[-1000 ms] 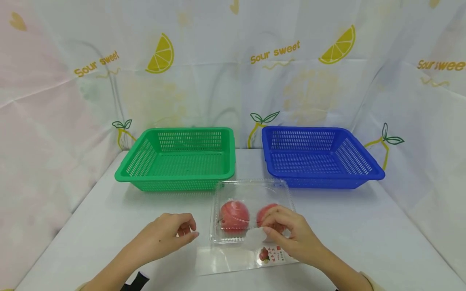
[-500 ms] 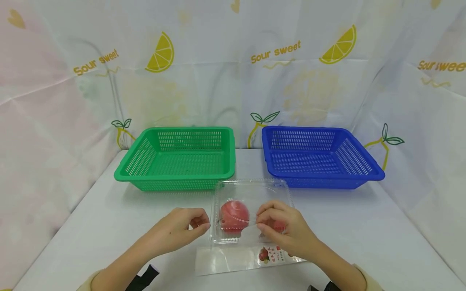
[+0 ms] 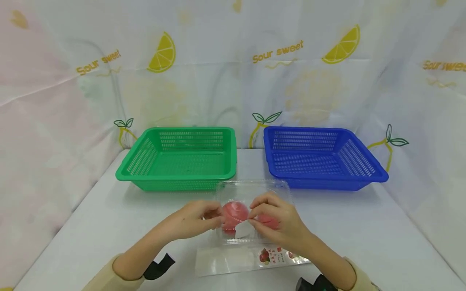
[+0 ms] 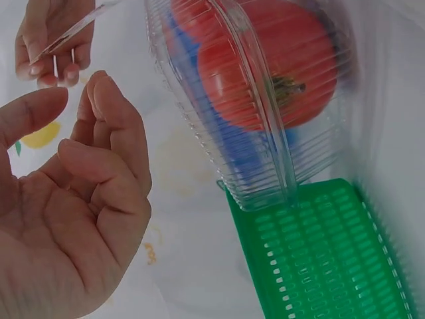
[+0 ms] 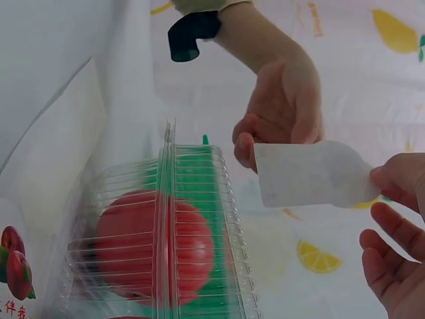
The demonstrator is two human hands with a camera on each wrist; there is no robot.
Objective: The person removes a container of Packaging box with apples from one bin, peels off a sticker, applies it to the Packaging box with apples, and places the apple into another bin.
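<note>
A clear plastic clamshell box [image 3: 255, 190] stands at the table's front centre and holds two red fruits. The left fruit [image 3: 234, 211] shows plainly; the right fruit [image 3: 269, 221] is partly hidden by my right hand [image 3: 255, 220]. That hand pinches a small white label [image 3: 243, 230] between thumb and fingers, just above the box's front; in the right wrist view the label [image 5: 312, 174] hangs free in front of the box [image 5: 159, 232]. My left hand [image 3: 217, 216] hovers at the box's left side. Its fingers [image 4: 99, 126] are loosely curled and hold nothing.
A clear strip with a printed fruit sticker [image 3: 236, 260] lies flat before the box. Behind it sit a green basket [image 3: 174, 176] at the left and a blue basket [image 3: 327, 178] at the right, both with nothing inside. A lemon-print curtain surrounds the white table [image 3: 91, 226].
My left hand has moved right, up to the box's left side. My right hand has shifted slightly left and up, still pinching the white label.
</note>
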